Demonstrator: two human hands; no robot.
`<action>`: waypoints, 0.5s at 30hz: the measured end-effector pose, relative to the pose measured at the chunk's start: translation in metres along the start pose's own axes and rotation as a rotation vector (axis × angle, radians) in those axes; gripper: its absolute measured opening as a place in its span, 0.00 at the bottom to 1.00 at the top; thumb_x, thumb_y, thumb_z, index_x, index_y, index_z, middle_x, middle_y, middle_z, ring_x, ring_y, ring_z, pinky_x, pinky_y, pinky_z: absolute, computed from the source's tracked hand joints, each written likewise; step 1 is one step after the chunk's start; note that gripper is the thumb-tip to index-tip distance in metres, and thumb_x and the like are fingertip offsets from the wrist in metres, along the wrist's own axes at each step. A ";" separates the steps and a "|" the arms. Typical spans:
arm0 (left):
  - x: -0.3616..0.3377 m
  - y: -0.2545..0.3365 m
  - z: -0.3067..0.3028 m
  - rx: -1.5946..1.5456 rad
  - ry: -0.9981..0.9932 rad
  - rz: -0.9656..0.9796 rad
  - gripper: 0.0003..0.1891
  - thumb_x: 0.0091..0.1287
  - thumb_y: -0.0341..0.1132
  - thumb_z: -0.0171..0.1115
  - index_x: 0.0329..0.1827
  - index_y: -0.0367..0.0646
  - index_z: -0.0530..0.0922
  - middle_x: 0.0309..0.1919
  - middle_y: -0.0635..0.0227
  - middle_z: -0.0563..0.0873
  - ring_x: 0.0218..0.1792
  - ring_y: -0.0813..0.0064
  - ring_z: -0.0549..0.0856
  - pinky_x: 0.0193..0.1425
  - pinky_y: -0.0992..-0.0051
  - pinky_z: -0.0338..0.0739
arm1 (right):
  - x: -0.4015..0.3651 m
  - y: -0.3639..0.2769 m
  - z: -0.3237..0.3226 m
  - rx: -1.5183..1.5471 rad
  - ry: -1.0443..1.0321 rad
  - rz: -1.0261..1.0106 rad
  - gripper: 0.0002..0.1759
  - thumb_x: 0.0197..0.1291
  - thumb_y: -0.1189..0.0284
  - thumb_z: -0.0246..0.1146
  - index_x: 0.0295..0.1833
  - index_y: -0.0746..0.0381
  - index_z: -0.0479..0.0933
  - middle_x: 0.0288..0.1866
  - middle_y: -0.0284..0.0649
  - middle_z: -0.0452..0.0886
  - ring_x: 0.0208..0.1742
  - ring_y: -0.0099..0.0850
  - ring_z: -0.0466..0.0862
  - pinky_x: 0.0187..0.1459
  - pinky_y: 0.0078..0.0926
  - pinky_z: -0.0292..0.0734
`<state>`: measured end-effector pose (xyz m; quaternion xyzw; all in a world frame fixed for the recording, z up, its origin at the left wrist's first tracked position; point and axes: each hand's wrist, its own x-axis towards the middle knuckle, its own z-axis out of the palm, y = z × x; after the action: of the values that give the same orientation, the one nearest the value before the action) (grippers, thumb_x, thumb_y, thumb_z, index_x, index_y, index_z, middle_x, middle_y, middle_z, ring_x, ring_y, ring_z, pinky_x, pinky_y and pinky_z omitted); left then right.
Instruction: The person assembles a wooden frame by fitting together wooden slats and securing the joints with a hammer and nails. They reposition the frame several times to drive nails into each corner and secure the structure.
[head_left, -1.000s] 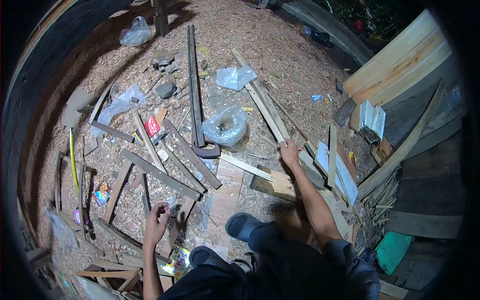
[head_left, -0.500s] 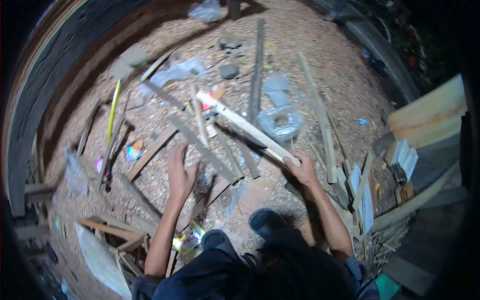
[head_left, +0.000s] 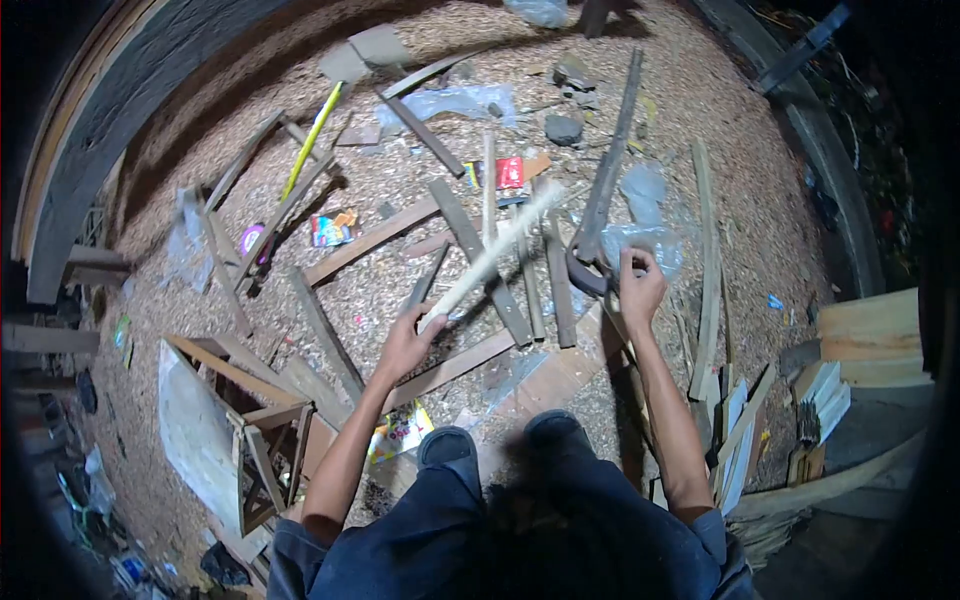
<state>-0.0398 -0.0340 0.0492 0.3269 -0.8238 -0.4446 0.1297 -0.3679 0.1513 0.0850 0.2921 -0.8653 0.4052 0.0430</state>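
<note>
In the head view, my left hand point(head_left: 405, 345) is closed around the lower end of a pale wooden stick point(head_left: 490, 262). The stick slants up and away to the right, its far end blurred. My right hand point(head_left: 641, 285) is raised with loosely curled fingers, a gap showing between thumb and forefinger and nothing visible in them. Behind that hand lies a clear plastic-wrapped roll point(head_left: 655, 245), partly hidden. Just left of it is a dark curved piece point(head_left: 588, 274) at the near end of a long dark strip point(head_left: 612, 165).
Wood strips point(head_left: 465, 225) lie scattered over the chip-covered ground point(head_left: 400, 165). A broken wooden frame point(head_left: 250, 425) stands at lower left. Split wood point(head_left: 740, 425) is piled at right. A yellow stick point(head_left: 312, 140), a red wrapper point(head_left: 509, 172) and a stone point(head_left: 563, 129) lie farther off.
The pale stick has passed from my right hand to my left and now slants the other way. My right hand has let go and risen slightly. The view has shifted.
</note>
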 end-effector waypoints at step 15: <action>-0.008 -0.044 0.062 -1.141 0.246 -0.708 0.13 0.76 0.43 0.55 0.52 0.43 0.69 0.34 0.67 0.80 0.33 0.77 0.81 0.39 0.75 0.81 | -0.148 -0.072 0.096 0.107 -0.793 -0.403 0.23 0.61 0.70 0.63 0.62 0.62 0.71 0.50 0.49 0.81 0.49 0.49 0.78 0.52 0.43 0.73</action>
<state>-0.0459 -0.0056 -0.0220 0.5052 -0.2831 -0.7847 0.2210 -0.1909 0.1154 0.0235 0.5895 -0.7184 0.2898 -0.2289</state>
